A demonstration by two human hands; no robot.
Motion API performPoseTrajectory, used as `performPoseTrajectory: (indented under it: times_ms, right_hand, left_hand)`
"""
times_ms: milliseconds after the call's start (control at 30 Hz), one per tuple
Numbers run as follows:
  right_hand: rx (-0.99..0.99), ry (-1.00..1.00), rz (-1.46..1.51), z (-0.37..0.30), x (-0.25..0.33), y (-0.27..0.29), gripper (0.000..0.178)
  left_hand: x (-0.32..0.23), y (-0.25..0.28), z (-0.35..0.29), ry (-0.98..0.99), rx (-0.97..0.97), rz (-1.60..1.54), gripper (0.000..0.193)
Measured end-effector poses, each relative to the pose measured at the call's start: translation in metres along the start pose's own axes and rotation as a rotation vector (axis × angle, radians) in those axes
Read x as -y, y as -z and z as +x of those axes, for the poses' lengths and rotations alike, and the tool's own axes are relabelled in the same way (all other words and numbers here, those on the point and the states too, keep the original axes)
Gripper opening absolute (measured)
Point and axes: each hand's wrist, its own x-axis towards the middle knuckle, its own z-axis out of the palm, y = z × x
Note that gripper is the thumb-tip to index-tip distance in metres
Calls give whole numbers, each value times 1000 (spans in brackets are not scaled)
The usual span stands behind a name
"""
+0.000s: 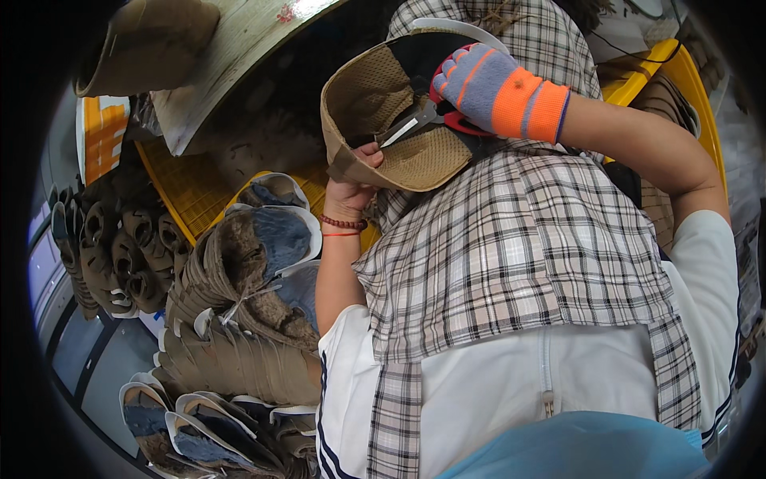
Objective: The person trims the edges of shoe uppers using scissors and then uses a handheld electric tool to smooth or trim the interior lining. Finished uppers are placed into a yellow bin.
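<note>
Tan mesh-lined piece [435, 160]: before the plaid apron [511, 231] | left grip [353, 191]: pinching its near-left wall | gloved right grip [499, 92]: wrapped round red-handled scissors [433, 114], blades [408, 128] within | apparent step: trimming the interior | next move calls for: steady wall, blades clear of left grip

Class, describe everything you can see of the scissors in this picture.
The scissors have red handles, partly hidden by the right hand, which grips them in a grey and orange glove. The blades look like grey metal, one catching bright light. They point down and to the left within the hollow of a curved brown piece, tips near the thumb of the bare left hand. Whether they touch the piece is unclear.
</note>
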Motion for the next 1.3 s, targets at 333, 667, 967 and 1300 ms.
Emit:
performPoseTrajectory:
  times_ms: [333,667,967,1300]
  right_hand:
    - [139,-176,283,-43,-43,9,39]
    - [187,-76,251,-28,-38,3,47]
    - [441,-187,291,-20,-32,16,59]
    - [421,-171,349,-7,-14,19,61]
  left_hand:
    - [15,16,-3,-92,-238,64,34]
    - [9,-13,-10,-83,-179,85,42]
    - [11,-12,-6,-93,-164,36,42]
    - [10,-15,-3,-68,-180,-9,34]
